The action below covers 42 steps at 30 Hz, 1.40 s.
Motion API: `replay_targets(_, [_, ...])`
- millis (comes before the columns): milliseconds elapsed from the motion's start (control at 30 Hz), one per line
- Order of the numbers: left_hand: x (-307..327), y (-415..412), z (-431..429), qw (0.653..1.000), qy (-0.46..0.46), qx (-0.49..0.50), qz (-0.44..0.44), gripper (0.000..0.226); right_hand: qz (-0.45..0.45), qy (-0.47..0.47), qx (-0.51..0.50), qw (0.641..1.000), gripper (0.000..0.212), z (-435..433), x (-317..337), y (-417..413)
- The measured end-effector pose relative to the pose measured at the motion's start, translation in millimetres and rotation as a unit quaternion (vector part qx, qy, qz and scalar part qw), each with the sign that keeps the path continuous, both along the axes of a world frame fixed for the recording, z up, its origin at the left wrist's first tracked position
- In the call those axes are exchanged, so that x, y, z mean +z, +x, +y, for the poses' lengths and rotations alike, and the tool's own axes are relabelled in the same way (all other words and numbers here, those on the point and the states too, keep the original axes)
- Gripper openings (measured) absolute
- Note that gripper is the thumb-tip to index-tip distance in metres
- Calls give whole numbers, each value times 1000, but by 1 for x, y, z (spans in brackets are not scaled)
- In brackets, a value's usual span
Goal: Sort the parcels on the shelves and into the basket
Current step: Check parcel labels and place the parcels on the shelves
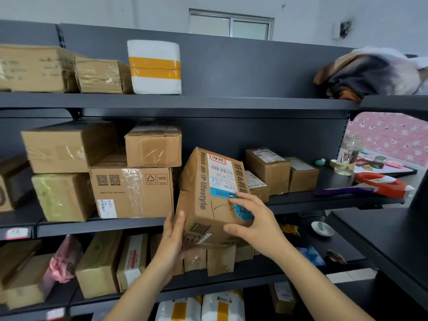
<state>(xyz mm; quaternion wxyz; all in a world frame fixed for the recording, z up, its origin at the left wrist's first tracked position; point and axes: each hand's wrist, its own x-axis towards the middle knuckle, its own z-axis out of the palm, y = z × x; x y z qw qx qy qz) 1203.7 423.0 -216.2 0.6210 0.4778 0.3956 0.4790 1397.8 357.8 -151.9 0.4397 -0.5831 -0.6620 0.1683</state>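
A brown cardboard parcel [203,193] printed "Focus on IP lifestyle", with a white and blue label, is held tilted at the front edge of the middle shelf [115,224]. My left hand [172,242] grips its lower left corner, thumb on the front face. My right hand [252,222] holds its right side, fingers spread over the label and thumb under the corner. The parcel's far end leans between a large taped box [132,191] on the left and small boxes [268,170] on the right. No basket is in view.
The top shelf holds two brown boxes [58,70] and a white foam box with yellow tape [154,67]; folded cloth [370,72] lies at its right. A glass jar [347,156] and a red tape dispenser [382,184] sit right. The lower shelf [266,271] is packed with boxes.
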Motion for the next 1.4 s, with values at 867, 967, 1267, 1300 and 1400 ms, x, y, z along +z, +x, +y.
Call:
replay_targets(867, [-10, -82, -3, 874, 352, -229, 243, 92, 476, -13, -206, 855, 63, -87, -89, -85])
replay_targets(967, [-19, -88, -26, 852, 346, -307, 246, 85, 500, 4, -273, 822, 60, -135, -105, -114])
replay_targets(1267, [-29, -64, -125, 777, 323, -472, 262, 89, 510, 59, -419, 749, 57, -286, -113, -167])
replay_targets(1300, [-32, -60, -141, 768, 314, -492, 264, 89, 507, 58, -436, 741, 60, -305, -116, -171])
replay_targets(1400, [-45, -51, -196, 750, 260, -558, 243, 92, 501, 72, -477, 719, 65, -361, -130, -187])
